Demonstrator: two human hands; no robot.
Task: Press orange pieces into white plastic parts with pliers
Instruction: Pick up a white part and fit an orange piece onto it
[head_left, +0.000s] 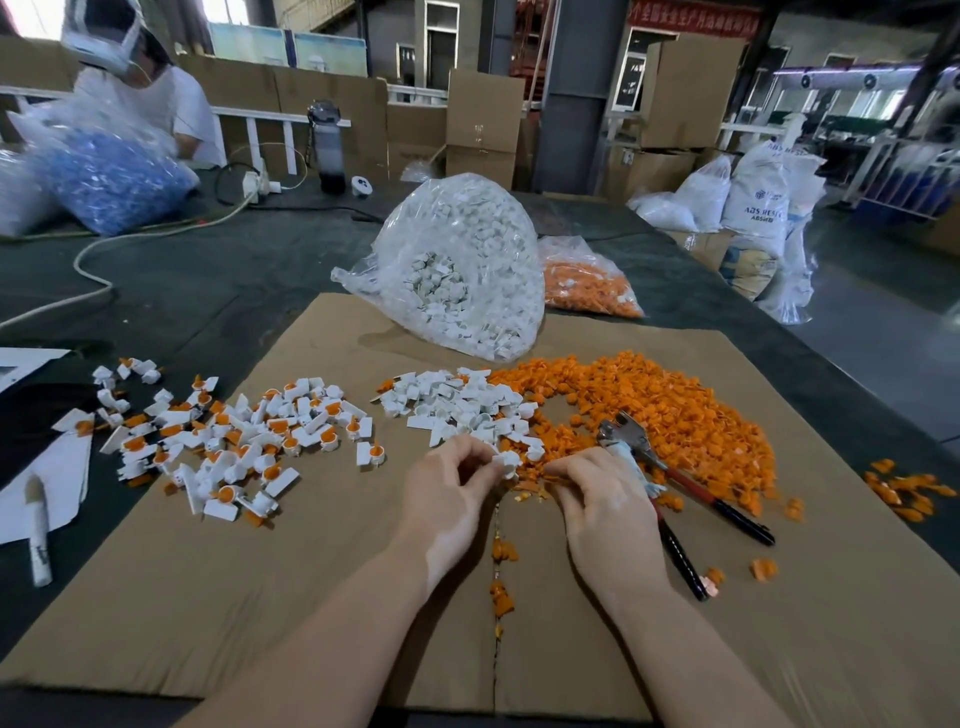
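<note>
Head view: left hand (451, 483) pinching light, stiff white part (507, 462) by its rim; right hand (602, 493) fingering orange pieces (675, 410), its grip unclear; pliers (675, 478) lying alongside.

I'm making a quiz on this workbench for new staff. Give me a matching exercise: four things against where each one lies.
Things:
1. pliers
2. bag of white parts
3. finished pieces
4. single white part

Places:
A. pinched in the left hand
B. spread at left
C. beside the right hand, on the orange pile
D. at the cardboard's far edge

Pairs: 1-C, 2-D, 3-B, 4-A
</note>
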